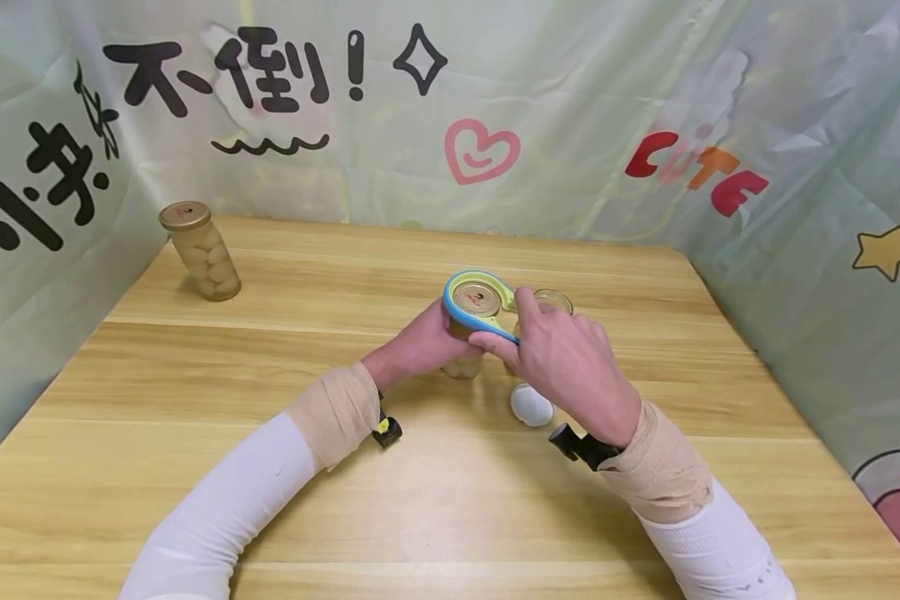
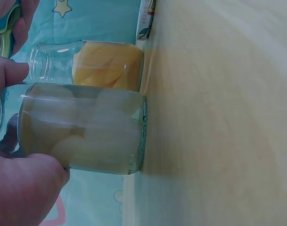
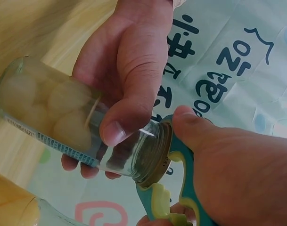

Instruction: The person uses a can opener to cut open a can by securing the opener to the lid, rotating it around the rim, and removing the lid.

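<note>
A glass jar of pale round fruit (image 3: pixel 58 103) stands on the table, its gold lid (image 1: pixel 476 299) ringed by a blue and yellow-green jar opener (image 3: pixel 188 188). My left hand (image 1: pixel 420 342) grips the upper part of this jar, thumb on one side and fingers round the other. Squeezing the opener's handles is my right hand (image 1: pixel 570 358), its thumb along the blue one. Just beyond stands a lidless jar of orange fruit (image 2: pixel 108 65), partly hidden by the right hand in the head view. A white round lid-like disc (image 1: pixel 532 405) lies below the right hand.
Another closed jar of pale fruit (image 1: pixel 206 258) stands at the table's far left. Printed cloth (image 1: pixel 570 108) hangs round the back and sides of the wooden table (image 1: pixel 420 517). A white packet with coloured print (image 2: pixel 145 19) shows at the left wrist view's top.
</note>
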`<state>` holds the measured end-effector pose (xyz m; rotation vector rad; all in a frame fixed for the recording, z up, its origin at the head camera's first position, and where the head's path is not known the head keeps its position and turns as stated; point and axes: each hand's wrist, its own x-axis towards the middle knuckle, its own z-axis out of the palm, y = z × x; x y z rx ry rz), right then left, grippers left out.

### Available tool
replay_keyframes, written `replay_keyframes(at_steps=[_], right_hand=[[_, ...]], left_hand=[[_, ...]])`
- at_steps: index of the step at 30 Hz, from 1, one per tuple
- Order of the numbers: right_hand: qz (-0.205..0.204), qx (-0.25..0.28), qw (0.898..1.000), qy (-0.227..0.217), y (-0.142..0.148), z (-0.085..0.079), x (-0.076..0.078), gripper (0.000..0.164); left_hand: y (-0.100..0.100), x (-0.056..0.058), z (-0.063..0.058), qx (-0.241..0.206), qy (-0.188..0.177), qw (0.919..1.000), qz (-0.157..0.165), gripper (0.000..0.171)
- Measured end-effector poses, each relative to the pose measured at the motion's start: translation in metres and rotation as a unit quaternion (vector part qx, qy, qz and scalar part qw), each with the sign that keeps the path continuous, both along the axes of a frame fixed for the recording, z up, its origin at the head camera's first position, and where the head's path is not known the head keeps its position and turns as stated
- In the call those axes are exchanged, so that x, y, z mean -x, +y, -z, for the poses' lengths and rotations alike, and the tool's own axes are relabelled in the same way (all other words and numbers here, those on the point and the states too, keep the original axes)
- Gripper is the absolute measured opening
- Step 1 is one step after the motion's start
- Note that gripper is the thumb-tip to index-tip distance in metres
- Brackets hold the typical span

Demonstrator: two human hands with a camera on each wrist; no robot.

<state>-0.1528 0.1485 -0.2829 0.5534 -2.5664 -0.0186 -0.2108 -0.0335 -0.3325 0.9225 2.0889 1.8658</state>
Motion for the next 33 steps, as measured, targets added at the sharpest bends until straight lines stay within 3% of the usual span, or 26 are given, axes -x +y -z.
replay_keyframes(at_steps=[17, 24, 33], right_hand=[[-0.011, -0.002, 1.000, 0.020, 0.000, 0.001, 0.000, 0.061], [-0.015, -0.004, 1.000, 0.023, 0.000, 0.002, 0.002, 0.061], [-0.016, -0.001, 1.000, 0.021, 0.000, 0.005, 0.003, 0.061]], left_hand=[[-0.001, -0.001, -0.002, 0.010, -0.012, 0.9999, -0.004, 0.067], [0.001, 0.013, 0.018, -0.003, -0.009, 0.9999, -0.009, 0.071], [0.004, 0.017, 0.022, -0.007, 0.009, 0.9997, -0.023, 0.065]])
